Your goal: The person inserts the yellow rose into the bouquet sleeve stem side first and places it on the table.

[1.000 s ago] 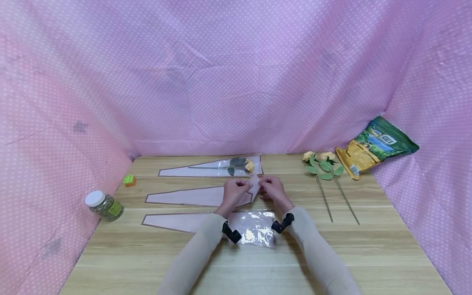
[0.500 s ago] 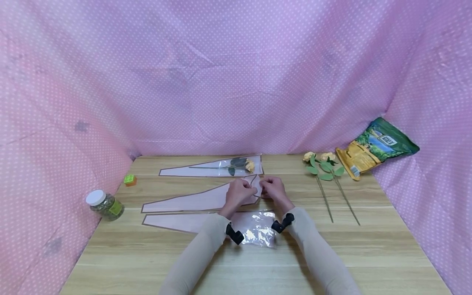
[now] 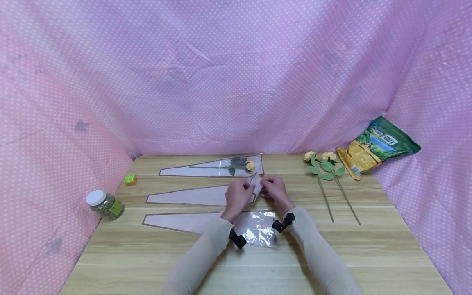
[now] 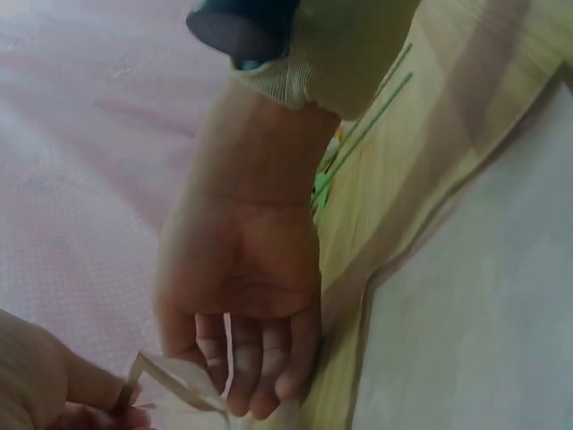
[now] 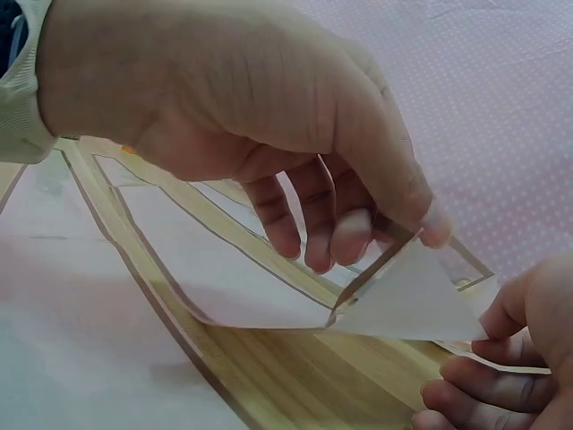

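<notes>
Side by side at the middle flower sleeve's (image 3: 195,196) wide end are my left hand (image 3: 237,196) and right hand (image 3: 274,190). This tapered translucent bag has a brown border. In the right wrist view, the left thumb and forefinger pinch its bordered mouth (image 5: 380,300), which folds up into a point. Lower right there, my right hand (image 5: 537,367) pinches the opposite corner between thumb and forefinger. A second sleeve (image 3: 169,221) lies in front, partly beneath my left forearm. Behind, a third sleeve (image 3: 177,172) contains a pale yellow artificial rose (image 3: 250,165).
Two loose artificial roses (image 3: 320,186) (image 3: 342,188) lie at right, beside a green and yellow snack bag (image 3: 376,147) against the pink dotted cloth (image 3: 236,82). On the left stand a white-capped jar (image 3: 105,205) and a small green and orange block (image 3: 130,180).
The middle sleeve's narrow end swung toward the front, then back away. My left hand has shifted slightly right, toward the right hand, which stays nearly in place.
</notes>
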Available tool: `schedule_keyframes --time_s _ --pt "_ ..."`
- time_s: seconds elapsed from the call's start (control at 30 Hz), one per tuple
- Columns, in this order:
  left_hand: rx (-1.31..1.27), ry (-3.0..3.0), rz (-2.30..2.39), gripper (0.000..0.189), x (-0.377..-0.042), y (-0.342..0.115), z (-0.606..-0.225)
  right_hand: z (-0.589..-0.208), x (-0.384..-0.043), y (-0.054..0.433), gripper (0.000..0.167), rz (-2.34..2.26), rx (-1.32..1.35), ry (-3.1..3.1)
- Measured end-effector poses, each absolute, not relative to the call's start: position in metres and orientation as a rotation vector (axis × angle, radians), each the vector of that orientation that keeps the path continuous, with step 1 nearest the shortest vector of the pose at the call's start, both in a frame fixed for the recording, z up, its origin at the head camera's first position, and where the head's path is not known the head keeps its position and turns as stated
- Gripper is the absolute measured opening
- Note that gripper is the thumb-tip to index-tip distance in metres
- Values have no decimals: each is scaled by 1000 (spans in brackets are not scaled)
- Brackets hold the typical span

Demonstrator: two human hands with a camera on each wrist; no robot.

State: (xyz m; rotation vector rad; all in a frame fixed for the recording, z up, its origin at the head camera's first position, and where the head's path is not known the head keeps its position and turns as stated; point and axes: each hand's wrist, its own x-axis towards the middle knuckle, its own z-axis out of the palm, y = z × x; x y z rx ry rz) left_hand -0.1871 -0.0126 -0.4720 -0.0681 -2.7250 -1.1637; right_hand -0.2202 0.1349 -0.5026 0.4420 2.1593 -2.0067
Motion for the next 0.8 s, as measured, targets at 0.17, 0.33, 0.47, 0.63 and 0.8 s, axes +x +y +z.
schedule_keyframes --time_s 0.17,0.33,0.47,0.63,0.8 --pt "-59 -2694 -1203 15 -184 -9 -473 -503 -220 135 18 -2023 440 2142" --pt "-40 -2710 -1286 14 -185 -7 -473 -501 -220 135 18 -2009 451 2148" --pt "8 -2732 -1329 13 -187 -8 -476 -500 -220 136 18 -2000 452 2147" --pt "39 -2724 -1409 12 -189 -12 -482 -503 -221 140 20 -2019 433 2132" --pt "44 -2726 -1437 11 -190 -13 -484 -503 -221 145 20 -1970 406 2170"
